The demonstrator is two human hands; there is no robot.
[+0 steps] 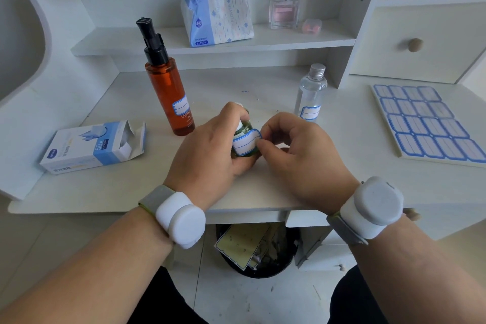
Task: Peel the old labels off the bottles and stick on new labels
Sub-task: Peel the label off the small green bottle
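Observation:
My left hand (210, 150) grips a small green bottle (243, 132) at the middle of the white desk (105, 187). A blue-bordered white label (246, 143) lies on the bottle's side. My right hand (297, 150) pinches the label's right edge with thumb and forefinger. A tall amber pump bottle (168, 92) stands to the left, with a blue-bordered label on it. To the right stands a small clear bottle (311, 92) with a silver cap, also wearing such a label. A sheet of blank blue-bordered labels (426, 126) lies at the desk's right.
An opened white-and-blue box (92, 147) lies at the left. On the shelf behind are a tissue pack (218, 13), a perfume bottle (285, 5) and a small pink case (312, 27). A black bin (257, 250) with paper scraps sits under the desk edge.

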